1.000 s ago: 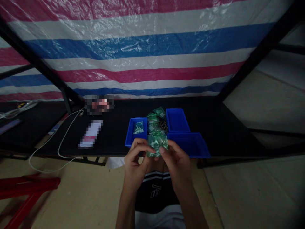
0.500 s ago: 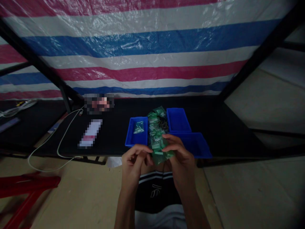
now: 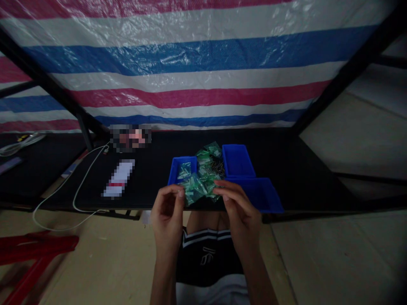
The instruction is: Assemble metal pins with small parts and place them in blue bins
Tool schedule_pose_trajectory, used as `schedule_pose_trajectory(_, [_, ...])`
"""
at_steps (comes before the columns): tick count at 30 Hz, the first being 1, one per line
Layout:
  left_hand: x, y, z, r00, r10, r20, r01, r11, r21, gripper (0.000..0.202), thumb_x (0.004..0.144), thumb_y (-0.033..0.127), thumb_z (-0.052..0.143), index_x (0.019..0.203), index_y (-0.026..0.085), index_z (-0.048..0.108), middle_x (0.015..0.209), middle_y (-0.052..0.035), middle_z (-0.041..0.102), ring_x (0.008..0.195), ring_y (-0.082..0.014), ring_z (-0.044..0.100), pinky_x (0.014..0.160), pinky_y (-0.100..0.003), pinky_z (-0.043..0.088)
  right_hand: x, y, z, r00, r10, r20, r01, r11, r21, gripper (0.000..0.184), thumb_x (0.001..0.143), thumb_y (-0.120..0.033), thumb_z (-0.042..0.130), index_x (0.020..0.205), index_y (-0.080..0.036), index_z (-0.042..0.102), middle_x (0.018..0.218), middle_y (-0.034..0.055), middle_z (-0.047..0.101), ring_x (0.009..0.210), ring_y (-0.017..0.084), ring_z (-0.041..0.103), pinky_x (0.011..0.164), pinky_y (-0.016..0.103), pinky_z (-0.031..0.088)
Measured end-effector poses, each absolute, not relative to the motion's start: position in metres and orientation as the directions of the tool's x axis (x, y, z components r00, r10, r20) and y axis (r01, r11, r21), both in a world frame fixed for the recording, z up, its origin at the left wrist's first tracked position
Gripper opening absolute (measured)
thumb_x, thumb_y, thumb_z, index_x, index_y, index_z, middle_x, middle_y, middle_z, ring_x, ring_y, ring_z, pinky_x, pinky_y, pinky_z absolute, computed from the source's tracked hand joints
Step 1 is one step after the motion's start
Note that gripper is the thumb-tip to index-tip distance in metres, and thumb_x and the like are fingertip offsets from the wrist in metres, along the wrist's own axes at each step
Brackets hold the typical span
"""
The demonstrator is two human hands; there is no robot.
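My left hand (image 3: pixel 168 212) pinches the edge of a clear green plastic bag (image 3: pixel 194 189) between thumb and fingers. The bag overlaps the front of the left blue tray (image 3: pixel 173 171). My right hand (image 3: pixel 243 212) is beside the bag's right side, its fingers stretched out towards a heap of similar green bags (image 3: pixel 205 159); I see nothing held in it. Inside the left tray lies another small bag (image 3: pixel 184 170) with pale pieces in it. Dark small metal parts (image 3: pixel 218 167) lie at the heap's right edge.
Two more blue trays, one at the back (image 3: pixel 238 161) and one in front (image 3: pixel 262 195), stand right of the heap on the black table (image 3: pixel 305 169). A blurred-out pale oblong (image 3: pixel 119 178) and a white cable (image 3: pixel 76 186) lie left. A red frame (image 3: pixel 38 250) stands lower left.
My left hand has moved left with the green bag, away from my right hand. The right hand's fingers have come off the bag. The bag now covers the left tray's front corner.
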State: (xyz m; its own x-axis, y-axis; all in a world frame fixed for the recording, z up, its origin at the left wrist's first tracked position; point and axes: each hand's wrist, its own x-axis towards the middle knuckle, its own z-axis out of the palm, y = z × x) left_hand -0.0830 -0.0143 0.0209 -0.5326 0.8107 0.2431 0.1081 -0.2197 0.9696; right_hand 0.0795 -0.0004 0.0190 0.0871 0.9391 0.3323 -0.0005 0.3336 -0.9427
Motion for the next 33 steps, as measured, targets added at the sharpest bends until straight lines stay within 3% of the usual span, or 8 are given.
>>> schedule_pose_trajectory(3, [-0.099, -0.014, 0.02, -0.598, 0.746, 0.291, 0.253, -0.169, 0.953, 0.023, 0.097, 0.039, 0.072, 0.11, 0.021, 0.075, 0.104, -0.0052, 0.074, 0.088, -0.0169, 0.069, 0.074, -0.024, 0.054, 0.084, -0.001, 0.022, 0.126, 0.947, 0.295, -0.039, 0.302, -0.953, 0.023, 0.105, -0.031, 0.058, 0.105, -0.029, 0.081, 0.119, 0.0061, 0.075, 0.099, 0.023, 0.072, 0.09, 0.042, 0.06])
schedule_pose_trajectory(7, [-0.115, -0.011, 0.017, -0.464, 0.835, 0.295, 0.44, -0.071, 0.895, 0.036, 0.103, 0.043, 0.061, 0.133, 0.024, 0.071, 0.125, -0.0088, 0.073, 0.109, -0.0233, 0.069, 0.084, -0.03, 0.055, 0.084, 0.0, 0.025, 0.19, 0.947, 0.258, -0.034, 0.268, -0.963, 0.02, 0.104, -0.034, 0.06, 0.104, -0.028, 0.079, 0.117, 0.0056, 0.075, 0.09, 0.021, 0.072, 0.086, 0.04, 0.058])
schedule_pose_trajectory(14, [-0.115, -0.011, 0.013, -0.485, 0.817, 0.311, 0.482, -0.047, 0.875, 0.029, 0.102, 0.045, 0.062, 0.113, 0.023, 0.078, 0.108, -0.0072, 0.074, 0.096, -0.0214, 0.068, 0.066, -0.024, 0.05, 0.087, 0.005, 0.02, 0.147, 0.923, 0.355, 0.203, 0.322, -0.924, 0.02, 0.104, -0.029, 0.058, 0.105, -0.029, 0.078, 0.106, 0.0042, 0.076, 0.097, 0.022, 0.071, 0.088, 0.038, 0.055])
schedule_pose_trajectory(18, [-0.113, -0.012, 0.012, -0.51, 0.827, 0.235, 0.402, -0.013, 0.916, 0.032, 0.102, 0.047, 0.061, 0.107, 0.02, 0.078, 0.093, -0.0051, 0.075, 0.084, -0.0197, 0.067, 0.064, -0.024, 0.048, 0.095, 0.021, 0.022, 0.021, 0.862, 0.506, 0.483, 0.434, -0.76, 0.016, 0.1, -0.024, 0.063, 0.106, -0.03, 0.077, 0.102, 0.0028, 0.079, 0.099, 0.024, 0.07, 0.091, 0.04, 0.054])
schedule_pose_trajectory(22, [-0.113, -0.012, 0.012, -0.514, 0.827, 0.227, 0.377, -0.02, 0.926, 0.034, 0.101, 0.048, 0.061, 0.107, 0.019, 0.078, 0.082, -0.0035, 0.073, 0.077, -0.019, 0.066, 0.064, -0.024, 0.048, 0.103, 0.059, 0.04, -0.203, 0.85, 0.486, 0.666, 0.484, -0.568, 0.015, 0.098, -0.021, 0.064, 0.104, -0.028, 0.076, 0.103, 0.0038, 0.08, 0.102, 0.027, 0.068, 0.09, 0.043, 0.053])
schedule_pose_trajectory(26, [-0.11, -0.013, 0.015, -0.532, 0.814, 0.234, 0.336, -0.051, 0.94, 0.035, 0.1, 0.049, 0.062, 0.105, 0.019, 0.078, 0.079, -0.003, 0.072, 0.074, -0.0175, 0.065, 0.061, -0.023, 0.047, 0.105, 0.12, 0.064, -0.316, 0.875, 0.367, 0.822, 0.446, -0.354, 0.017, 0.097, -0.018, 0.064, 0.106, -0.023, 0.077, 0.107, 0.007, 0.079, 0.109, 0.029, 0.067, 0.094, 0.041, 0.05])
schedule_pose_trajectory(29, [-0.108, -0.014, 0.019, -0.541, 0.807, 0.236, 0.327, -0.056, 0.943, 0.035, 0.1, 0.05, 0.063, 0.103, 0.019, 0.078, 0.076, -0.0027, 0.07, 0.071, -0.0167, 0.064, 0.057, -0.022, 0.045, 0.1, 0.165, 0.069, -0.408, 0.9, 0.155, 0.898, 0.426, -0.107, 0.026, 0.098, -0.024, 0.064, 0.121, -0.019, 0.074, 0.115, 0.0125, 0.078, 0.115, 0.031, 0.066, 0.096, 0.042, 0.048])
schedule_pose_trajectory(33, [-0.106, -0.014, 0.02, -0.515, 0.822, 0.243, 0.338, -0.066, 0.939, 0.036, 0.099, 0.051, 0.063, 0.103, 0.018, 0.079, 0.074, -0.0029, 0.071, 0.067, -0.0165, 0.064, 0.056, -0.022, 0.047, 0.087, 0.198, 0.058, -0.481, 0.876, 0.03, 0.875, 0.482, -0.036, 0.042, 0.087, -0.023, 0.079, 0.128, -0.017, 0.072, 0.12, 0.0165, 0.076, 0.125, 0.035, 0.06, 0.109, 0.048, 0.04])
